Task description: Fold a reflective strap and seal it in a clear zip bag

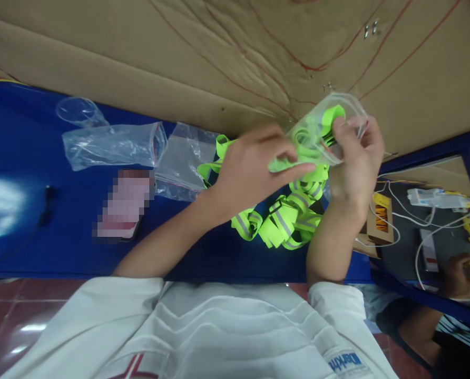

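1. The big tan cardboard sheet stands along the far side of the blue counter and closes off movement away from the person. The raised hands are already near it, so a wide gesture could knock against it.
2. The counter's near edge runs just in front of the person's white shirt. To the right the top ends at a blue frame bar, and past it another person's hand works among white cables, so there is little free room on that side. The open room lies to the left, over bare blue surface.
3. The heap of neon-green reflective straps lies under the wrists, near the right end of the counter. A dragged forearm could likely push loops off that end.
4. Two empty clear plastic bags lie flat to the left, well apart from the hands, beside a blurred flat object. They are light and could slide if brushed.
5. The small clear zip bag is held above the heap. The right hand pinches its mouth, and the left hand grips a green strap at the opening. The bag already looks full, so forcing the strap could split the film or spill the straps inside.
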The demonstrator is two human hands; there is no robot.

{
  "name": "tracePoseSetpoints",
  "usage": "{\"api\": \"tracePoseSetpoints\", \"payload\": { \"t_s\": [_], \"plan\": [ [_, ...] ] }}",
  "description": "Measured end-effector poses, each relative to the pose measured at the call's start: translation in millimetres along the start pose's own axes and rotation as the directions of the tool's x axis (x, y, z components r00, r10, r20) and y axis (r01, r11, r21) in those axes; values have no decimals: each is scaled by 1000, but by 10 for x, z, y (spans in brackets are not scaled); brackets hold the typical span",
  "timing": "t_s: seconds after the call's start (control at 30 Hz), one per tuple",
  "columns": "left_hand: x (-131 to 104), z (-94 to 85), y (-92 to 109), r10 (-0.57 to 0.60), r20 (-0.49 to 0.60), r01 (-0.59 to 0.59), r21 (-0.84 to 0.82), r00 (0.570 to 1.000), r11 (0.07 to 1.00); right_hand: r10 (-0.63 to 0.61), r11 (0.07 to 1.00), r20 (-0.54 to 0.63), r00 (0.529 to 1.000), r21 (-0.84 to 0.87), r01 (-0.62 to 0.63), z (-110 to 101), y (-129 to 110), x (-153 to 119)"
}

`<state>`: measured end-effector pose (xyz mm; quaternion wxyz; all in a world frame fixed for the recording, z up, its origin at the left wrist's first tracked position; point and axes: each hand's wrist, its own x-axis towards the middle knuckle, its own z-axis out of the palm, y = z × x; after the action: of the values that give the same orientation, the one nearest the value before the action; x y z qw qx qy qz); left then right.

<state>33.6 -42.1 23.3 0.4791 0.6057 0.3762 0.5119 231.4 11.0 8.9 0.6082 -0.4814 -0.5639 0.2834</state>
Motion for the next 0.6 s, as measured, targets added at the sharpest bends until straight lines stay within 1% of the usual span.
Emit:
{"api": "tracePoseSetpoints", "payload": {
  "t_s": [0.03, 0.07, 0.1, 0.13, 0.17, 0.2, 0.23, 0.27, 0.3, 0.33, 0.37, 0.4, 0.47, 0.53, 0.6],
  "plan": [
    [11, -43, 30, 114, -40, -112, 53, 993, 992, 28, 999, 14, 999, 24, -29, -23, -30, 1],
    [22, -72, 51, 198, -77, -195, 48, 977, 980, 58, 997, 35, 998, 42, -60, -36, -70, -9],
    [32, -86, 62, 249, -84, -248, 17, 965, 969, 79, 995, 52, 996, 63, -82, -39, -116, -29],
    [40, -88, 65, 265, -77, -268, -22, 961, 963, 91, 992, 75, 993, 77, -97, -35, -165, -59],
    [47, -83, 60, 254, -70, -258, -62, 965, 964, 92, 991, 110, 990, 83, -102, -29, -214, -94],
    [51, -76, 51, 225, -79, -232, -103, 971, 967, 83, 991, 168, 982, 94, -100, -23, -261, -130],
    [55, -73, 39, 198, -102, -211, -142, 975, 967, 64, 990, 253, 965, 104, -93, -23, -302, -162],
    [60, -77, 27, 173, -125, -194, -175, 977, 965, 38, 991, 345, 938, 105, -78, -29, -336, -188],
    [66, -88, 16, 153, -142, -180, -205, 978, 962, 2, 994, 414, 910, 100, -48, -43, -362, -206],
    [74, -107, 6, 133, -146, -165, -234, 980, 958, -46, 996, 436, 899, 92, 6, -61, -381, -214],
    [85, -130, -4, 109, -129, -140, -263, 986, 955, -101, 994, 409, 907, 77, 76, -82, -393, -215],
    [99, -153, -16, 78, -100, -104, -292, 992, 951, -150, 989, 347, 926, 47, 143, -103, -400, -211],
    [135, -189, -51, 19, -51, -36, -356, 998, 934, -204, 977, 209, 957, -19, 212, -134, -406, -198],
    [178, -203, -106, 34, -40, -48, -401, 999, 915, -196, 977, 149, 969, -51, 205, -149, -408, -190],
    [216, -205, -168, 86, -37, -94, -400, 996, 912, -169, 982, 161, 972, -58, 180, -158, -407, -191]
  ]
}}
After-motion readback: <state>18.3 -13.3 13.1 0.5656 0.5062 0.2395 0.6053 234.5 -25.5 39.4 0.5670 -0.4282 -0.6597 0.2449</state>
